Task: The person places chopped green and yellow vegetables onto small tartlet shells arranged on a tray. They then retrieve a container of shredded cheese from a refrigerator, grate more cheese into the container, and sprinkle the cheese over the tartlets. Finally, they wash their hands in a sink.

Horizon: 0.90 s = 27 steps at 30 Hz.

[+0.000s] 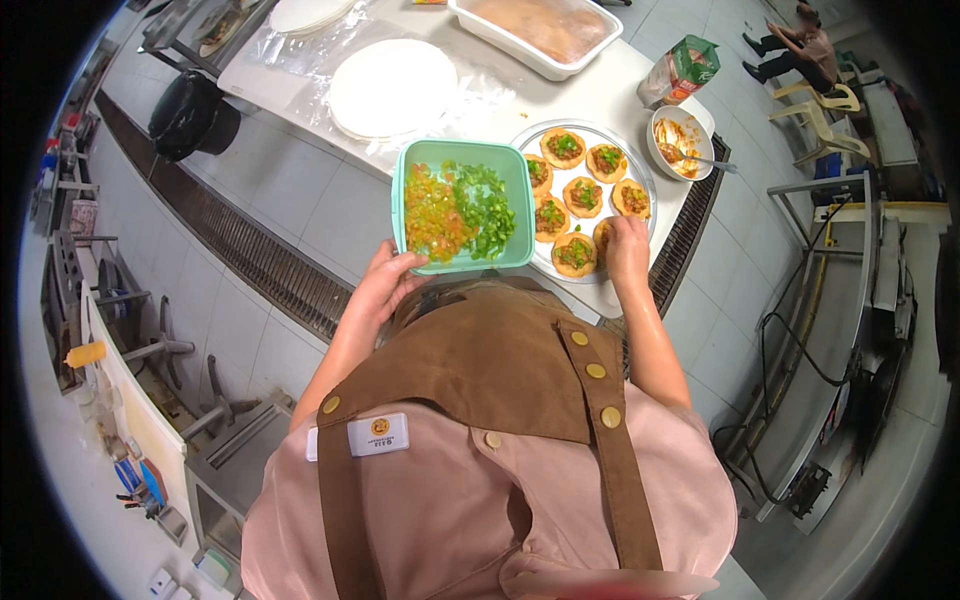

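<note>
Fingers of my left hand are curled over the near rim of a mint-green tub, clamped on it and holding it up in front of my chest, level with the table's near edge. Inside the tub I see chopped vegetables in two heaps: a red-and-yellow mix on the left side, green pepper pieces on the right.

My right hand is down over the near edge of a round metal tray just right of the tub. Its fingers are bunched together, tips at a small tart at the tray's front; I cannot tell whether they pinch anything. Seven or so small round tarts sit on that tray, each topped with brown filling and green bits.

Beyond the tray stands a white bowl of reddish sauce with a spoon resting in it, and a green packet behind it. Farther back on the white table lie a stack of round white wrappers and a white rectangular tray of pale filling.
</note>
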Tool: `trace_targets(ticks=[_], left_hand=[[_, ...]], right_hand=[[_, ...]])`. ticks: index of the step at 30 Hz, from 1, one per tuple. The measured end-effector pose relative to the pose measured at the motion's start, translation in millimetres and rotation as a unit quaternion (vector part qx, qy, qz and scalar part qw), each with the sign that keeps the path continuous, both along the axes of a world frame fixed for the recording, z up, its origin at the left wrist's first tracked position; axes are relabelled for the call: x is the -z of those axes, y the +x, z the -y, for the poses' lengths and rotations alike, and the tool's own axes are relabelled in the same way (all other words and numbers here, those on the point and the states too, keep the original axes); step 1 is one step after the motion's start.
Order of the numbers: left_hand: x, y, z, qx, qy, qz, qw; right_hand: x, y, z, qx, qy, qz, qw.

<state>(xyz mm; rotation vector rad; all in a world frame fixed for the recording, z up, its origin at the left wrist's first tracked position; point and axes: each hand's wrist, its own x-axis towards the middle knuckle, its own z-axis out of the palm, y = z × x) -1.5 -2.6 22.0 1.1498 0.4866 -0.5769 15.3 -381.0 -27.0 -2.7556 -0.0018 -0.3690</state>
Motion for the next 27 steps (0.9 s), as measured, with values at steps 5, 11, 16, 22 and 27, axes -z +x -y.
trace_targets(ticks=[5, 11, 16, 22, 27], left_hand=[[-4, -1, 0, 0.004, 0.012, 0.005, 1.0], [-4, -2, 2, -0.009, 0.002, 0.007, 1.0], [0, -4, 3, -0.015, 0.004, 0.004, 1.0], [5, -2, 2, -0.012, -0.013, 0.002, 1.0], [2, 2, -1, 0.012, -0.008, 0.004, 1.0]], right_hand=[[5, 14, -29, -0.041, -0.056, -0.079, 0.994], [22, 30, -38, -0.019, -0.117, -0.106, 0.987], [23, 29, -18, 0.001, -0.066, -0.069, 0.995], [5, 12, 25, 0.089, 0.02, -0.06, 0.994], [3, 3, 21, 0.075, 0.005, -0.033, 0.997]])
